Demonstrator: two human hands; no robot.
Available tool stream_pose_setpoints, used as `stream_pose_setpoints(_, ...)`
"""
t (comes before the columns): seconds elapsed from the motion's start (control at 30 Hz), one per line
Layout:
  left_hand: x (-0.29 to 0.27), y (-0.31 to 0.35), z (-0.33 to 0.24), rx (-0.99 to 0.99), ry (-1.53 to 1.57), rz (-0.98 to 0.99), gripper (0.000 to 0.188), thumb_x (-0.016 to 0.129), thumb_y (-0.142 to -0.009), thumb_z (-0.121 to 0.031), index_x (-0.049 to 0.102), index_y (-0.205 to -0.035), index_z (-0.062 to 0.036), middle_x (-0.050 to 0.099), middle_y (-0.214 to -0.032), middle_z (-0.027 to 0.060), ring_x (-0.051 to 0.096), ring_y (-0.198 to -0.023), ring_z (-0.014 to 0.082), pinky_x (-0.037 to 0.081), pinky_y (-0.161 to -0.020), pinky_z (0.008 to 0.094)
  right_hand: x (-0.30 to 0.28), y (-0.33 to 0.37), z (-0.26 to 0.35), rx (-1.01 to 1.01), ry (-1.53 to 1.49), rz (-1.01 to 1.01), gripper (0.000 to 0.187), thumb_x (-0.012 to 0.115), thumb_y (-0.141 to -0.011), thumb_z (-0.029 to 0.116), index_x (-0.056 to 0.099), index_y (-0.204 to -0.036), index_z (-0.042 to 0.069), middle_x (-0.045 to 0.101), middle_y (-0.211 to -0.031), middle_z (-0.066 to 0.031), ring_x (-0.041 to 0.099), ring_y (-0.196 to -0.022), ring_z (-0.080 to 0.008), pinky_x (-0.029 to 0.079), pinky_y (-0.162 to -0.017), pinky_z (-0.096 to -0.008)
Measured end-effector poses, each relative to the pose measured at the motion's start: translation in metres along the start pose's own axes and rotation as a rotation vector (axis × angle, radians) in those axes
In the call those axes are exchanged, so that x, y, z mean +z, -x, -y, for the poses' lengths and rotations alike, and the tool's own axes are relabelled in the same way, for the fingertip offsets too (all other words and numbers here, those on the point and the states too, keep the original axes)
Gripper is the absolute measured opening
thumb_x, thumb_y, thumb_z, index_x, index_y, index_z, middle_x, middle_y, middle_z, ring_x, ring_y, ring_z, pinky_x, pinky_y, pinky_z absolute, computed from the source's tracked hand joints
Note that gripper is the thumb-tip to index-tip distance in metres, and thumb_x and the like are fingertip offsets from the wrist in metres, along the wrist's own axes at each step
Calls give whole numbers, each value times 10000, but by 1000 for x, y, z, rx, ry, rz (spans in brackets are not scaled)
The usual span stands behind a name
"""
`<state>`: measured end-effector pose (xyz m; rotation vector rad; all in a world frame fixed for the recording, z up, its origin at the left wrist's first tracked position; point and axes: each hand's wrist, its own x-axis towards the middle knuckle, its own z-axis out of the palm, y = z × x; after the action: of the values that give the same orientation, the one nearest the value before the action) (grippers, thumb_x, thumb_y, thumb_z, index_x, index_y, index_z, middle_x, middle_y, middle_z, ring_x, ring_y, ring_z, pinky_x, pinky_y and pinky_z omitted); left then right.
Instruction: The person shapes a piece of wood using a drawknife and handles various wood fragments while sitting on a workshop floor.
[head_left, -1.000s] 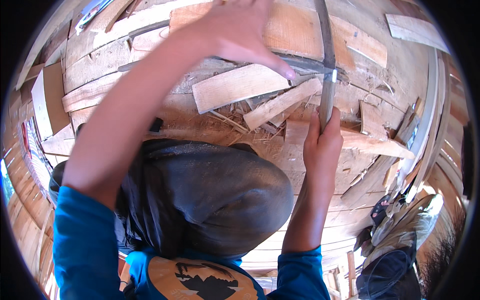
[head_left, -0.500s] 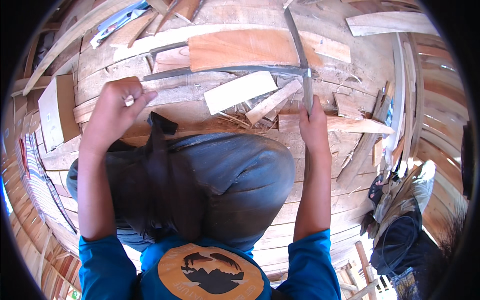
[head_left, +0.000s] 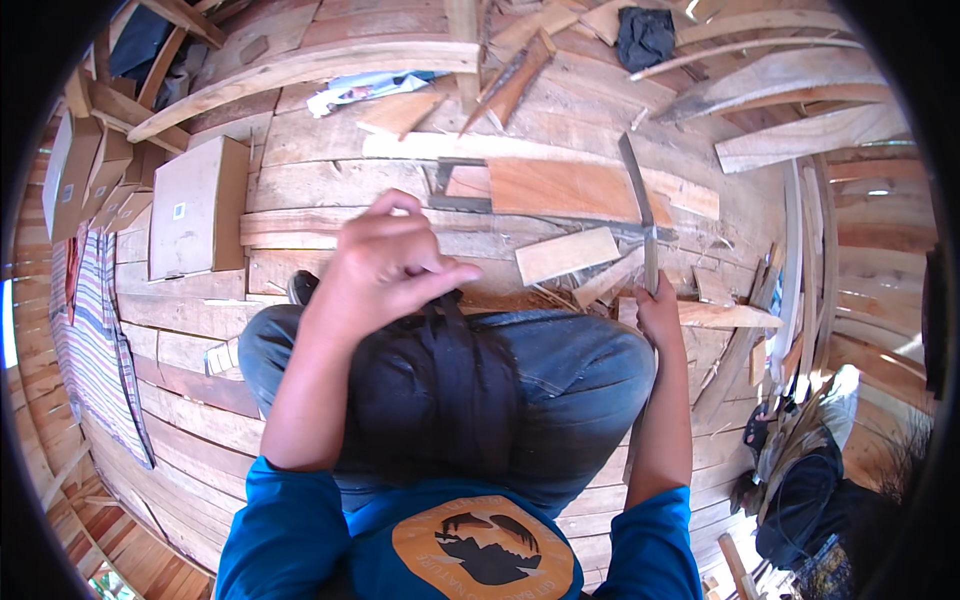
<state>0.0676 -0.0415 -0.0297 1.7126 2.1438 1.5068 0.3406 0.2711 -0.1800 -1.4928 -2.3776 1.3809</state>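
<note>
My right hand is closed around the handle of a long-handled knife, and the handle runs back beneath my forearm. Its dark blade points away from me, across the right end of a flat reddish-brown board on the floor. My left hand is raised over my lap, fingers curled in and thumb stuck out to the right; nothing shows in it, though the palm is hidden. Below it, a black cloth or strap is draped over my crossed legs. Just nearer than the board lies a pale wood offcut.
Cardboard boxes and a striped mat are at the left. Planks lie at the far right. A raised wooden beam crosses the far left. Another person is at the lower right. Scraps and shavings surround the board.
The view has swung left, so the scene sits further right. My left hand has come rightward over my lap and its thumb points right. My right hand still grips the knife.
</note>
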Motion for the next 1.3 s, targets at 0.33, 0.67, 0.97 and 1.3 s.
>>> stream_pose_setpoints(0.33, -22, 13, -45, 342, 81, -270, 332, 853, -699, -81, 531, -616, -68, 425, -580, 21, 458, -515, 172, 484, -672, 335, 1, -5, -13, -273, 199, -113, 170, 609, -891, 117, 588, -1013, 1, 638, -798, -134, 627, -729, -210, 511, -690, -372)
stream_pose_setpoints(0.67, -37, 24, -54, 406, 147, -382, 251, 847, -690, -82, 607, -648, -26, 425, -592, 18, 443, -509, 154, 473, -669, 322, -3, -12, -29, -118, 145, -63, 123, 635, -858, 86, 598, -948, 11, 632, -750, -117, 606, -685, -202, 503, -658, -354)
stream_pose_setpoints(0.97, -51, 35, -65, 312, 131, -304, 403, 938, -557, -178, 553, -665, -122, 462, -621, -27, 519, -575, 130, 506, -716, 307, -1, -10, -36, -259, 140, -80, 112, 624, -907, 150, 580, -881, 50, 527, -636, 1, 498, -526, -100, 413, -482, -297)
stream_pose_setpoints(1.3, -48, 32, -67, 356, 211, -348, 321, 851, -681, -101, 548, -593, -45, 387, -570, 5, 432, -503, 150, 482, -651, 317, -2, -7, -28, -160, 82, -45, 66, 618, -868, 68, 574, -898, 30, 561, -639, -40, 522, -508, -122, 434, -477, -308)
